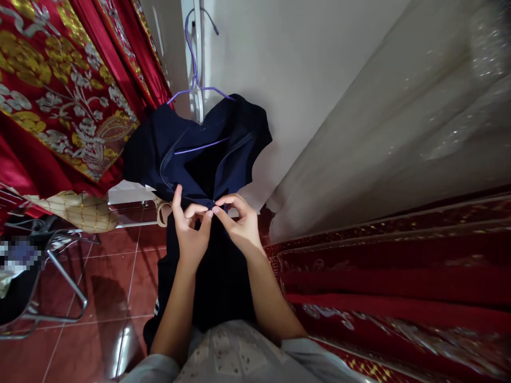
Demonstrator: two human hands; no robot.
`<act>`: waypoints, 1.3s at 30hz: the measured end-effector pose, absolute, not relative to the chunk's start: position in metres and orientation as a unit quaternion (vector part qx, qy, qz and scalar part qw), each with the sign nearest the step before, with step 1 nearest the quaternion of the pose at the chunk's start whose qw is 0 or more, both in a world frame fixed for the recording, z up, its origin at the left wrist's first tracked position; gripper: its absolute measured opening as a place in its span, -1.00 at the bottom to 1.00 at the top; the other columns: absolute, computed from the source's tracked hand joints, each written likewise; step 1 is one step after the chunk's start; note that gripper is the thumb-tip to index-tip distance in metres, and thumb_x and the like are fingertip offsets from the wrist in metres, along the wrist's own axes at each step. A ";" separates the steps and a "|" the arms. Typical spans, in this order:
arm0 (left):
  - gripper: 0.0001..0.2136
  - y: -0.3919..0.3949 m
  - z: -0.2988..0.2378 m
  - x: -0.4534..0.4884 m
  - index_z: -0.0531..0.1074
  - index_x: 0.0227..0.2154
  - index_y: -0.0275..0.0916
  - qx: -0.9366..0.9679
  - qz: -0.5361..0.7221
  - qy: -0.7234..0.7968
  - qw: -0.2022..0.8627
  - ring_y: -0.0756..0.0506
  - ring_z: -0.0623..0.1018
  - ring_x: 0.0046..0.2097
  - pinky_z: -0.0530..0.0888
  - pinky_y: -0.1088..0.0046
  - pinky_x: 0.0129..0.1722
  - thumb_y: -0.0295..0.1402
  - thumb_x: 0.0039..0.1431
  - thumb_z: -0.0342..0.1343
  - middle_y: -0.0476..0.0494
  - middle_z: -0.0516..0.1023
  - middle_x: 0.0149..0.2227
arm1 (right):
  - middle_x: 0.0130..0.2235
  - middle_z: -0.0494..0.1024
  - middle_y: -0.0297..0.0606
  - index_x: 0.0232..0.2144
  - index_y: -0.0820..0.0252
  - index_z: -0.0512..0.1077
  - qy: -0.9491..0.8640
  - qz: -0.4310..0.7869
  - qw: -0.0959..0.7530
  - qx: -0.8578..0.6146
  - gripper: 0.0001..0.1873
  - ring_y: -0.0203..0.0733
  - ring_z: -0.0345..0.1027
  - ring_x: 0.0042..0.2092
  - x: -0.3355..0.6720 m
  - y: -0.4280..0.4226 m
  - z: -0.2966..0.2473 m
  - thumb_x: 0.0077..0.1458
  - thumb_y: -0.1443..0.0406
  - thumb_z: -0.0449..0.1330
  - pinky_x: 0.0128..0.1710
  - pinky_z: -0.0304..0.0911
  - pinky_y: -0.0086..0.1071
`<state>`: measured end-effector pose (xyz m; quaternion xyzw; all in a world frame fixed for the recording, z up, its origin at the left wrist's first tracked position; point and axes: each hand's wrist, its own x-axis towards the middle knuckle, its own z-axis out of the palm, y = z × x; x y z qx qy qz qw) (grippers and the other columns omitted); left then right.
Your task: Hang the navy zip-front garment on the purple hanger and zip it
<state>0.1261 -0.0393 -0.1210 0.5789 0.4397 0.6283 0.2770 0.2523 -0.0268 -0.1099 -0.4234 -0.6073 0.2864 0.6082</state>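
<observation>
A dark navy garment (207,159) hangs on a purple wire hanger (194,80) against a white wall. My left hand (190,229) and my right hand (239,223) meet at the bottom of the garment's open neckline. Both hands pinch the fabric where the two front edges come together, fingertips almost touching. What sits between the fingertips is too small to make out. The lower part of the garment hangs down between my forearms.
Red and gold embroidered cloth (59,90) hangs at the upper left. A sheer sequined white fabric (399,133) and more red embroidered cloth (399,276) fill the right. A metal-framed chair (59,276) stands on the red tiled floor (112,298) at the left.
</observation>
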 end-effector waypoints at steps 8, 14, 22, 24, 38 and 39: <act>-0.19 -0.046 -0.113 0.115 -0.31 0.49 -0.05 0.644 0.549 0.449 0.288 -0.08 0.50 -0.32 0.57 0.33 -0.18 -0.33 0.38 0.09 -0.03 0.45 -0.36 | -0.24 0.49 -0.26 -0.28 0.09 0.40 -0.663 0.286 0.522 -0.454 -0.84 -0.12 0.34 -0.15 0.252 -0.030 -0.115 0.34 0.19 0.11 -0.10 0.26 -0.25; -0.13 -0.042 -0.119 0.114 -0.31 0.49 -0.03 0.621 0.567 0.429 0.330 -0.05 0.51 -0.31 0.57 0.39 -0.19 -0.39 0.32 0.15 -0.01 0.47 -0.34 | -0.36 0.40 -0.30 -0.42 0.11 0.31 -0.649 0.314 0.499 -0.482 -0.70 -0.16 0.28 -0.29 0.251 -0.026 -0.125 0.36 0.16 0.01 -0.23 0.19 -0.30; -0.41 -0.033 -0.136 0.129 0.20 0.27 -0.16 0.500 0.659 0.445 0.344 -0.02 0.60 -0.27 0.57 0.46 -0.16 -0.37 0.21 0.25 -0.05 0.58 -0.30 | -0.62 0.25 -0.43 -0.47 0.14 0.49 -0.445 0.528 0.589 -0.420 -0.71 -0.35 0.01 -0.56 0.243 -0.027 -0.121 0.14 0.07 0.28 -0.54 -0.08 -0.39; -0.77 -0.030 -0.141 0.128 0.47 -0.10 -0.26 0.511 0.639 0.463 0.340 -0.05 0.61 -0.27 0.57 0.45 -0.19 -0.32 0.22 0.24 -0.09 0.59 -0.33 | -0.66 0.24 -0.45 -0.47 0.16 0.50 -0.404 0.598 0.566 -0.399 -0.74 -0.40 -0.07 -0.61 0.242 -0.024 -0.118 0.06 0.10 0.33 -0.59 -0.22 -0.41; -0.89 0.004 -0.165 0.105 0.53 -0.30 -0.27 0.726 0.427 0.502 0.196 -0.08 0.58 -0.33 0.52 0.41 -0.27 -0.50 0.26 0.09 -0.15 0.57 -0.33 | -0.64 0.10 -0.57 -0.45 0.15 0.30 -0.401 0.618 0.618 -0.273 -0.73 -0.51 -0.14 -0.67 0.259 0.106 0.047 0.20 0.25 0.30 -0.72 -0.23 -0.54; -0.88 0.008 -0.157 0.101 0.52 -0.29 -0.28 0.742 0.411 0.496 0.185 -0.08 0.58 -0.31 0.52 0.39 -0.24 -0.51 0.27 0.09 -0.16 0.57 -0.32 | -0.64 0.12 -0.56 -0.44 0.16 0.32 -0.412 0.622 0.611 -0.265 -0.77 -0.50 -0.14 -0.66 0.259 0.102 0.048 0.22 0.27 0.27 -0.72 -0.24 -0.53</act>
